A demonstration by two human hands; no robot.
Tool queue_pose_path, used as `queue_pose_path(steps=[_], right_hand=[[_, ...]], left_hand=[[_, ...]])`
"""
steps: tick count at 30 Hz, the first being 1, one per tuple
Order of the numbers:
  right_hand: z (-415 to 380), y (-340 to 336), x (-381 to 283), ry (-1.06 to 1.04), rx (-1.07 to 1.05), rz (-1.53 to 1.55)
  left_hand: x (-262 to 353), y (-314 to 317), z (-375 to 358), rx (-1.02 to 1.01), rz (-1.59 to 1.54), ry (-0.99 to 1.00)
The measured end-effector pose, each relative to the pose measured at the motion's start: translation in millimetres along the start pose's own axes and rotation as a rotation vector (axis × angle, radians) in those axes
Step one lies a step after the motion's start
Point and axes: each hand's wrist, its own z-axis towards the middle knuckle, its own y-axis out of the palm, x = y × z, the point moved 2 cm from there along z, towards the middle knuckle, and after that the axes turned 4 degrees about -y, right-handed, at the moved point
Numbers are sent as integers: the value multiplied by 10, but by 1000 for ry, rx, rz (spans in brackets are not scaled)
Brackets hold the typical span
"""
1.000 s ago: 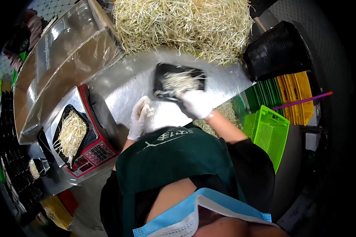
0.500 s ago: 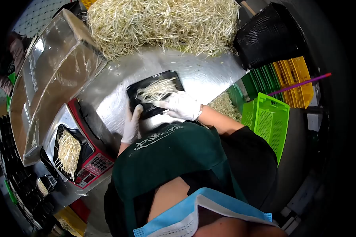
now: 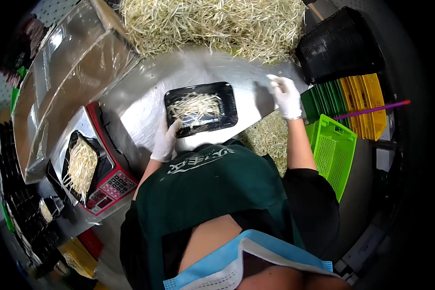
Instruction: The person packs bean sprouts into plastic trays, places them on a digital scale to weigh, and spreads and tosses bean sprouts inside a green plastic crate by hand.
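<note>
My left hand (image 3: 166, 140), in a white glove, grips the left edge of a black tray (image 3: 229, 104), thumb over the rim. Loose pale sprouts (image 3: 194, 107) lie in the tray, mostly on its left and middle. My right hand (image 3: 286, 94), also gloved, is raised over the right side of the metal table (image 3: 150, 89), away from the tray. Its fingers are bent together, and whatever they hold, if anything, is too small to name. A large heap of sprouts (image 3: 212, 29) lies along the table's far side.
At left, a red scale (image 3: 113, 186) bears another black tray with sprouts (image 3: 82, 166), beside a plastic-lined box (image 3: 67, 92). At right are a black basket (image 3: 340, 48), green crates (image 3: 324, 102), yellow crates (image 3: 365, 104) and a bright green basket (image 3: 336, 154).
My right hand has left the tray and moved right and up. The tray, still in my left hand, has turned to lie more level, and its sprouts are more spread out.
</note>
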Motion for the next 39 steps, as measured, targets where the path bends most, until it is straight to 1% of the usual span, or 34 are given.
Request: queue_pose_path(steps=[1,2,3,4,5,6,8,9,10,11,12,13,14,16,18,19,20,21,22,23,24,25,26,27,28,29,30,31,32,34,36,37,38,39], right_hand=[[-6,140,-323,-147,-52,270],[-40,196,-765,-157,-236,179],[-82,298,-1107,-387,-386,164],[-165,428,-1293,-510,-521,182],[-269,566,-1350,-697,-530,107],[-421,632,-1412,-749,-473,106],[-598,708,-1305,-622,-628,-37],[-617,729,-1131,-613,-618,-117],[-588,688,-964,-608,-608,-200],[-526,558,-931,-621,-515,-106],[-441,403,-968,-531,-417,-8],[-420,297,-687,-449,-395,-210],[-371,150,-525,-414,-335,-296],[-251,-94,-270,-293,-223,-428],[-163,-196,230,-82,-241,-485],[-97,-221,212,-78,-238,-493],[-22,-259,166,-50,-299,-575],[68,-293,135,-23,-359,-657],[159,-322,78,-227,-249,-538],[354,-325,9,-339,-175,-477],[611,-350,-293,-423,-150,-482],[898,-349,-510,-425,-145,-490],[1199,-306,-647,-538,-93,-470],[1520,-238,-755,-662,-59,-572],[1899,-101,-740,-757,-50,-546],[2175,20,-810,-715,-68,-645],[2467,142,-793,-669,-132,-612],[2716,238,-827,-610,-151,-752],[3061,343,-642,-791,-143,-633],[3115,414,-806,-604,-315,-828],[2952,400,-838,-640,-340,-846],[2837,351,-888,-590,-381,-986],[2823,317,-878,-615,-403,-936],[2887,309,-891,-558,-475,-960]], left_hand=[[9,81,13,-33,-3,10],[15,141,43,-69,-8,22],[-141,105,166,-91,-34,42],[-142,82,191,-83,-41,21],[-142,59,215,-75,-49,1],[-100,60,222,-67,-57,-19],[37,85,134,-66,-64,-54],[138,150,82,-58,149,91],[65,201,141,-174,-15,103],[15,212,153,-163,-23,75],[-26,203,161,-154,-30,46],[-41,148,185,-142,67,166],[-52,78,211,-131,61,175],[-94,-107,257,87,211,210],[-346,-343,315,185,154,251],[-465,-460,302,255,210,354],[-538,-530,288,320,265,459],[-579,-549,294,308,258,463],[-610,-568,291,337,290,527],[-616,-569,285,368,324,590],[-600,-556,278,365,321,591],[-557,-534,247,395,433,633],[-520,-511,222,425,546,674],[-512,-493,222,439,537,645],[-523,-489,227,444,534,645],[-542,-507,235,441,534,621],[-556,-530,242,439,537,598],[-571,-551,245,455,553,580],[-551,-543,237,463,557,583],[-498,-523,213,470,536,587],[-481,-530,201,502,587,607],[-477,-525,200,493,575,608],[-484,-509,200,485,561,606],[-500,-489,222,476,446,585]])
